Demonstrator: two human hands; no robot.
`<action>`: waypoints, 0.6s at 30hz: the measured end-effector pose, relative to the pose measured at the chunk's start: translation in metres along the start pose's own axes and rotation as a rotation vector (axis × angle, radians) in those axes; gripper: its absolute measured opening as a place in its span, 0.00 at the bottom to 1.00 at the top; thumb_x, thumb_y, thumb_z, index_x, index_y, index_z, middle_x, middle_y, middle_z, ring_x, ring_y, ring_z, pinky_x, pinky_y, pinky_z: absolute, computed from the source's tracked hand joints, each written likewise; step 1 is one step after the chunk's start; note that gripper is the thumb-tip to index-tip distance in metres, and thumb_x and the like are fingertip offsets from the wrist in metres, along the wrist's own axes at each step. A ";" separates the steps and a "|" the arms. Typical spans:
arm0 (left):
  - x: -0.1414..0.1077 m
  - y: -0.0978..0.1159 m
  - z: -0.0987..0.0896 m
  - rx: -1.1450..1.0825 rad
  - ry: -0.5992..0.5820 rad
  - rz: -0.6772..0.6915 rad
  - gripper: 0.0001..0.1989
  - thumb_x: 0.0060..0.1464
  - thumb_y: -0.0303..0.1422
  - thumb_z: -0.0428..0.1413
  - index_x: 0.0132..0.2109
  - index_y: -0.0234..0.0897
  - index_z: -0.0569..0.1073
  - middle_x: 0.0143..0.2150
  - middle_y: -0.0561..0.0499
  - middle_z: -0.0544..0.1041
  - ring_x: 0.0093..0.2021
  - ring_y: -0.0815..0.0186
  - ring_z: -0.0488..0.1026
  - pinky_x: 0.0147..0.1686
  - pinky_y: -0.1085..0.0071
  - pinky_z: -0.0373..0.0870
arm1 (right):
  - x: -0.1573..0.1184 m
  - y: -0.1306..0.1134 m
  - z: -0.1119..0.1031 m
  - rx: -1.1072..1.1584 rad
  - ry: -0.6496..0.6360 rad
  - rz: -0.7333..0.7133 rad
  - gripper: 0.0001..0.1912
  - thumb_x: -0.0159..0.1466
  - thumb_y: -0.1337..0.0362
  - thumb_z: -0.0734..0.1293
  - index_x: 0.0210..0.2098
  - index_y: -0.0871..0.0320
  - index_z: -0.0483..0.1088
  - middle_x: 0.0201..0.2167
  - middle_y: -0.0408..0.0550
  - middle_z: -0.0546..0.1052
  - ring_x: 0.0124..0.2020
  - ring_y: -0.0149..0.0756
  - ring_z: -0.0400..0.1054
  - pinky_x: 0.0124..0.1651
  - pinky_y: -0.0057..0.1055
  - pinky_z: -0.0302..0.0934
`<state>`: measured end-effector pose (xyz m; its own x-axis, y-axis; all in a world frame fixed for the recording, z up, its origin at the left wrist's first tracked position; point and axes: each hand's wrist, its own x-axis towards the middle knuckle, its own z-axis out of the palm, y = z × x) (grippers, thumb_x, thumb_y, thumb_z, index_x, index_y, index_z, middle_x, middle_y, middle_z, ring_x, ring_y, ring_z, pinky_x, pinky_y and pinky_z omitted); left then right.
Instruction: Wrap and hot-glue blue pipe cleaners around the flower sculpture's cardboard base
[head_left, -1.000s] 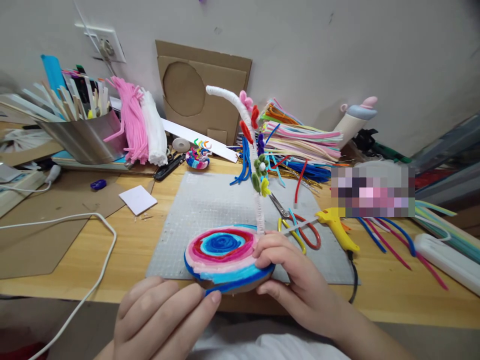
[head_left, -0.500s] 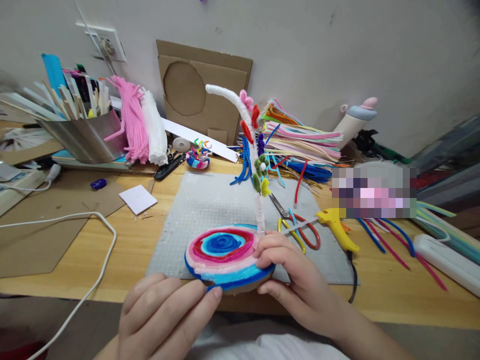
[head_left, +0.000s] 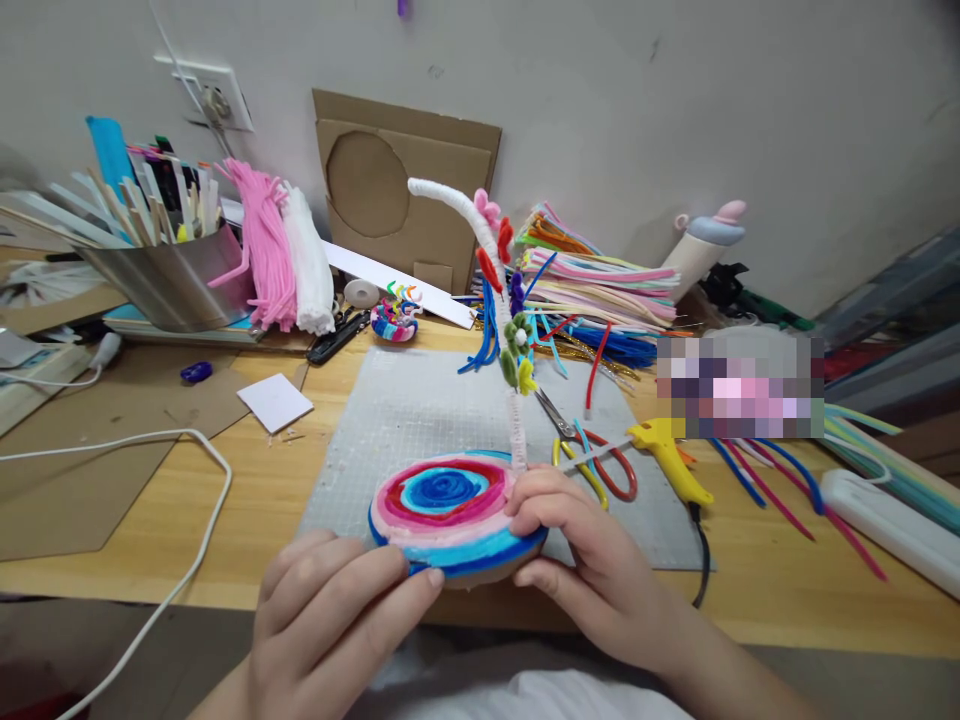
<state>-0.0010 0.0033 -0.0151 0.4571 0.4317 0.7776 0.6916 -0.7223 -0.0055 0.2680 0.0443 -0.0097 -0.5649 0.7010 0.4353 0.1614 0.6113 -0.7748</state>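
Observation:
A round base (head_left: 442, 510) covered in rings of blue, red, pink and light blue pipe cleaner is held over the near table edge. My right hand (head_left: 592, 560) grips its right side, thumb below and fingers on top. On the near left rim, my left hand (head_left: 337, 610) pinches a blue strand along the edge. From the base's back right rises a white wrapped stem (head_left: 517, 425), curving left at the top, with pink, red, purple, green and yellow pieces on it. The base's underside is mostly hidden.
A grey cutting mat (head_left: 360, 420) lies beneath, with scissors (head_left: 611, 465) and a yellow glue gun (head_left: 675, 465) at right. Pipe cleaner bundles (head_left: 600, 285), a metal container (head_left: 176, 285) and cardboard (head_left: 450, 180) stand behind. A white cable (head_left: 217, 500) runs at left.
My left hand has shifted slightly right and its fingers have moved a little along the rim. The stem leans slightly further left in view. My right hand keeps its grip.

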 end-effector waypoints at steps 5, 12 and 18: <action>0.000 -0.004 0.010 -0.067 0.024 -0.046 0.14 0.61 0.24 0.54 0.46 0.46 0.79 0.42 0.50 0.75 0.45 0.64 0.72 0.47 0.65 0.70 | 0.001 0.002 0.000 -0.004 0.048 -0.019 0.10 0.69 0.65 0.66 0.49 0.53 0.66 0.47 0.51 0.71 0.53 0.41 0.66 0.60 0.40 0.62; 0.004 -0.008 0.024 -0.240 -0.006 -0.164 0.17 0.57 0.19 0.54 0.48 0.45 0.76 0.50 0.49 0.72 0.50 0.63 0.73 0.48 0.63 0.73 | 0.007 0.009 0.002 -0.061 0.176 -0.099 0.13 0.69 0.66 0.66 0.53 0.52 0.68 0.48 0.51 0.74 0.53 0.42 0.69 0.61 0.44 0.63; 0.014 -0.011 0.026 -0.230 -0.041 -0.168 0.24 0.54 0.13 0.52 0.53 0.42 0.74 0.52 0.46 0.70 0.53 0.63 0.72 0.49 0.67 0.73 | 0.010 0.006 0.004 -0.326 0.302 -0.222 0.24 0.68 0.76 0.63 0.60 0.51 0.68 0.52 0.52 0.76 0.55 0.40 0.71 0.57 0.41 0.69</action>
<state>0.0118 0.0311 -0.0205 0.3725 0.5737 0.7295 0.6164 -0.7406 0.2677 0.2597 0.0532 -0.0118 -0.3628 0.5863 0.7243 0.3353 0.8073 -0.4856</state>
